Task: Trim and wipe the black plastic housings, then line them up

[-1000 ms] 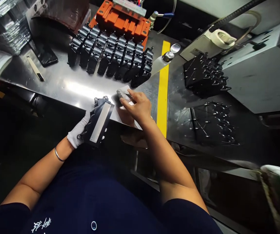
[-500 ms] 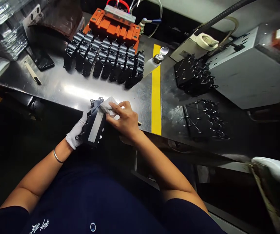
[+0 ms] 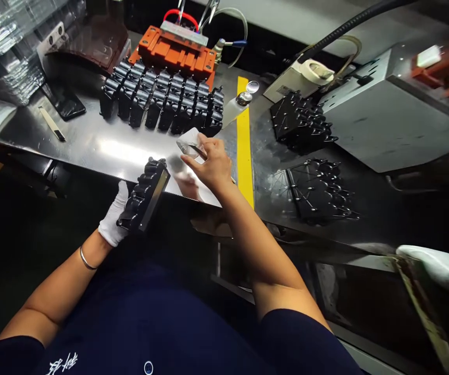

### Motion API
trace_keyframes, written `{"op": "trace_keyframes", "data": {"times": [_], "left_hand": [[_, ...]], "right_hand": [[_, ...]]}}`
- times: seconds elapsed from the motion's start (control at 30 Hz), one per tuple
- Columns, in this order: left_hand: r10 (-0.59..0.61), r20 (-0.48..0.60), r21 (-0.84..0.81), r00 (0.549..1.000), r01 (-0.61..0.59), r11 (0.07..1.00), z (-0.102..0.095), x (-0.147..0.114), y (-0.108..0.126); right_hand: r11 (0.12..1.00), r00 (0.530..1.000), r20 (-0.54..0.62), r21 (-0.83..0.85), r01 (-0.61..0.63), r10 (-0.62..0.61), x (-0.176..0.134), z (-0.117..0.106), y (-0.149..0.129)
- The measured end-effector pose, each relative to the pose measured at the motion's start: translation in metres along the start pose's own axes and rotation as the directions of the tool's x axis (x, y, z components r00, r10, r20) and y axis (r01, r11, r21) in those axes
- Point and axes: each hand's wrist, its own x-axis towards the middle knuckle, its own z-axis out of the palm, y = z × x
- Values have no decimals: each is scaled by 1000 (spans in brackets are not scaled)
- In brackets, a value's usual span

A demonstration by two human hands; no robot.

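My left hand (image 3: 114,216), in a white glove, grips a black ribbed plastic part (image 3: 145,195) by its left side. The part is tilted over the front edge of the bench, and a flat strip runs along its right face. My bare right hand (image 3: 214,162) pinches a folded white cloth (image 3: 190,141) above the metal bench, apart from the part. A thin dark piece shows between the fingers and the cloth; its kind is unclear. Behind the cloth stands a row of several similar black parts (image 3: 162,99).
An orange fixture (image 3: 177,52) stands behind the row. Yellow tape (image 3: 245,151) crosses the metal bench (image 3: 79,138). Right of it are more black parts (image 3: 300,122), a grey metal box (image 3: 365,114) and a small bottle (image 3: 244,99). A phone (image 3: 70,105) and a cutter knife (image 3: 51,123) lie left.
My right hand has lifted the cloth off the part and moved up and right. My left hand has turned the part, so its ribbed side now faces up. The view has shifted slightly.
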Motion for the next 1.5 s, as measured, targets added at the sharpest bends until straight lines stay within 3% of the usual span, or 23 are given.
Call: {"op": "trace_keyframes", "data": {"times": [0.07,0.13,0.2,0.27,0.4,0.77,1.07,1.5], "left_hand": [[75,-43,12,996,-75,997,2,-7,0],[160,-50,134,986,-152,979,5,-13,-3],[239,-36,305,970,-218,927,6,-17,-8],[282,-49,439,958,-233,868,7,-20,-13],[329,-85,577,940,-223,786,8,-21,-19],[335,-97,609,937,-211,765,9,-20,-19],[334,-69,609,940,-225,760,7,-18,-19],[331,-54,602,942,-233,763,6,-18,-19]], "right_hand": [[998,997,-65,54,-32,36,1,-2,5],[989,990,-102,122,-82,94,-7,-6,2],[980,994,-52,181,-81,92,-21,-9,-6],[976,999,53,218,-22,11,-37,-12,-16],[969,982,142,233,86,-121,-58,-12,-30],[984,978,101,17,180,-181,-58,-8,-40],[972,961,148,-2,236,-233,-51,-12,-39],[983,982,57,62,175,-179,-60,-14,-35]]}}
